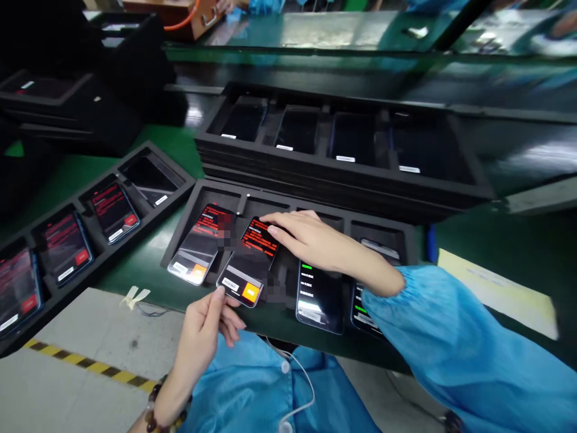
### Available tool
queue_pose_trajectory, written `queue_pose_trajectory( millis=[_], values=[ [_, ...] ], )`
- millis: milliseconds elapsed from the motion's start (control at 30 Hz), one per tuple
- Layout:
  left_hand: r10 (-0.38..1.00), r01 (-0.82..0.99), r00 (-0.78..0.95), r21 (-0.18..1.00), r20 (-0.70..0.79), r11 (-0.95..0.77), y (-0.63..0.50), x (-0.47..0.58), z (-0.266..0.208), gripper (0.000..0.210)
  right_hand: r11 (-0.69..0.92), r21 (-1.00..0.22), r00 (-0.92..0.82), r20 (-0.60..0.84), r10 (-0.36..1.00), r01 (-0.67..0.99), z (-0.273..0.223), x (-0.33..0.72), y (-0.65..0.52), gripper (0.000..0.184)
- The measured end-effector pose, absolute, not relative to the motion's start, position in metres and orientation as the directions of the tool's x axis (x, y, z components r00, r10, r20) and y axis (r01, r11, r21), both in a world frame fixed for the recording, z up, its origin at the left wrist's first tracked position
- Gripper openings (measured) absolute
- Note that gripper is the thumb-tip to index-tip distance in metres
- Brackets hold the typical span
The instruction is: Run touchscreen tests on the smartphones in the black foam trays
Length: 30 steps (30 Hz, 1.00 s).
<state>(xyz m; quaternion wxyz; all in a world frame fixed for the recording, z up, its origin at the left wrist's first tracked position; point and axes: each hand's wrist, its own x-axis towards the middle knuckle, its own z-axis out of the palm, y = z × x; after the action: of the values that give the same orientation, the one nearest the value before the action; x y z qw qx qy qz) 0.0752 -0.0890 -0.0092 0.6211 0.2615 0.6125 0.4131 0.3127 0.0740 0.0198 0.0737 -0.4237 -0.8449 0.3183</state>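
Blue smock [252,391]: nearest, at 6 o'clock — creased thin cloth, round buttons, gathered cuff; white cable [311,388] looped down the front.
Phone [247,258]: left of centre, upper end over the second slot from the 9 o'clock side; glossy glass, red text, orange block, white label near the lower end.
Left hand [207,325]: at 7 o'clock from the phone, thumb at the near edge, fingers loosely curled; cannot tell if pinching.
Right hand [315,240]: at 2 o'clock, fingers extended over the upper screen, clasping nothing; touching or just above, cannot tell.
Handling: brace the near edge, tap lightly with one fingertip — slick glass, likely to skid if pushed sideways. Keep wrist clear of the green-text phones [320,294] at 4 o'clock.
Near tray [181,219]: under the phones, matte, dark, foam-looking, rectangular slots.
Tray stack [288,162]: at 1 o'clock, same matte finish, dark-screened phones on top.
Side tray [108,258]: at 9 o'clock, set at a slant.
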Motion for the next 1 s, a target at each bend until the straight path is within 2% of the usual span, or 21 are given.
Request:
queue_pose_trajectory(
  millis=[100,233,300,400,500,600,667,700,800,900,1000],
  values=[
    [0.844,-0.106,-0.076,0.846,-0.531,0.522,-0.086,0.072,-0.002,0.081,0.439,-0.598,-0.626,-0.139,0.767,0.670,0.025,0.311,0.074,0.047],
    [0.789,0.015,0.106,0.794,-0.606,0.608,-0.089,0.076,-0.002,0.081,0.444,-0.576,-0.620,-0.144,0.771,0.686,0.029,0.307,0.073,0.047],
    [0.786,0.069,0.143,0.798,-0.602,0.599,-0.093,0.079,-0.007,0.081,0.433,-0.570,-0.609,-0.155,0.778,0.698,0.031,0.305,0.070,0.049],
    [0.859,0.201,0.102,0.856,-0.502,0.476,-0.099,0.076,-0.012,0.077,0.446,-0.598,-0.616,-0.104,0.781,0.666,0.034,0.311,0.064,0.053],
    [0.972,0.453,-0.020,0.865,-0.234,0.217,-0.099,0.060,-0.010,0.052,0.473,-0.642,-0.567,0.072,0.821,0.603,0.044,0.341,0.054,0.048],
    [0.969,0.669,-0.045,0.727,0.244,-0.152,-0.090,0.044,-0.004,0.015,0.369,-0.700,-0.323,0.205,0.924,0.612,0.049,0.395,0.042,0.044],
    [0.886,0.743,0.076,0.567,0.457,-0.355,-0.083,0.038,-0.002,0.012,0.214,-0.766,-0.053,0.230,0.972,0.606,0.042,0.433,0.035,0.044],
    [0.852,0.760,0.157,0.490,0.500,-0.428,-0.079,0.036,-0.003,0.017,0.187,-0.810,0.082,0.277,0.957,0.556,0.035,0.451,0.032,0.046],
    [0.789,0.758,0.352,0.341,0.504,-0.556,-0.073,0.036,-0.006,0.031,0.269,-0.889,0.340,0.400,0.851,0.370,0.006,0.488,0.028,0.044],
    [0.753,0.739,0.441,0.278,0.489,-0.614,-0.071,0.039,-0.010,0.045,0.373,-0.870,0.531,0.493,0.689,0.323,-0.018,0.505,0.032,0.039],
    [0.768,0.758,0.476,0.243,0.429,-0.606,-0.071,0.042,-0.013,0.062,0.423,-0.851,0.664,0.513,0.544,0.311,-0.030,0.516,0.043,0.044]
  ],
)
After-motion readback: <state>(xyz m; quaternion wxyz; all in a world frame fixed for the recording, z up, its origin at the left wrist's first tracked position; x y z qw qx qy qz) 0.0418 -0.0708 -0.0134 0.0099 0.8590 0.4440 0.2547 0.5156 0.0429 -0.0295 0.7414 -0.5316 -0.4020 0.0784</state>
